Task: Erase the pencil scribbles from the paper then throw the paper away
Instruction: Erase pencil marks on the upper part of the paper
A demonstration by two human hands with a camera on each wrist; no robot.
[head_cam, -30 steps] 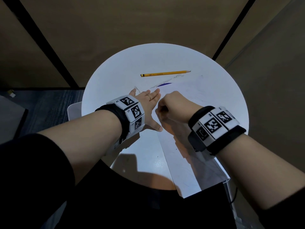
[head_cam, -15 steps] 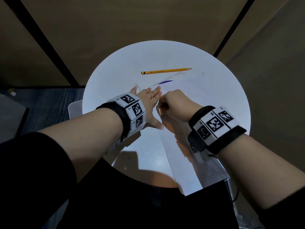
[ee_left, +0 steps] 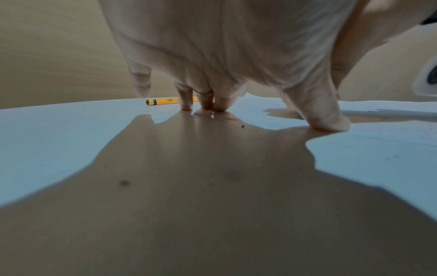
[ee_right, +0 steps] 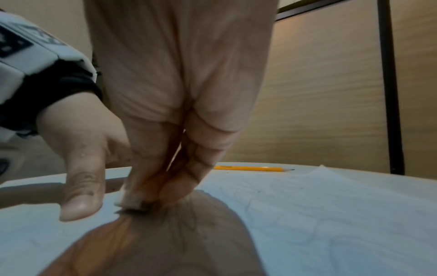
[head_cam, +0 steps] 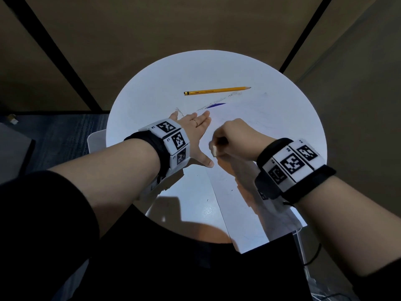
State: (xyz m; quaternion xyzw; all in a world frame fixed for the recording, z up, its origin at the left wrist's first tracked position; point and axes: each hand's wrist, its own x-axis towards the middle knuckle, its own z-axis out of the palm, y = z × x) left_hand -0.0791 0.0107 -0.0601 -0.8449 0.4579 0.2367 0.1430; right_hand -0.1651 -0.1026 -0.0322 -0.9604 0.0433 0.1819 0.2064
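A white sheet of paper [head_cam: 249, 205] with faint pencil scribbles [ee_right: 279, 211] lies on the right half of the round white table [head_cam: 152, 101], its near corner hanging over the table edge. My left hand [head_cam: 195, 135] lies flat with fingers spread, pressing on the paper's left edge; its fingertips [ee_left: 205, 106] touch the surface. My right hand [head_cam: 234, 137] pinches a small white eraser [head_cam: 214, 150] and holds its tip [ee_right: 132, 202] down on the paper, just right of the left thumb [ee_right: 80, 196].
A yellow pencil [head_cam: 217, 91] lies across the far part of the table, point to the right, also seen as the pencil [ee_left: 163, 102] and the pencil [ee_right: 255, 169]. Eraser crumbs and a blue mark [head_cam: 216, 106] sit by the paper's top edge. A white bin [head_cam: 95, 144] stands left of the table.
My right hand has slid back toward me along the paper and the eraser now shows beside the left thumb. The left hand stays pressed in place.
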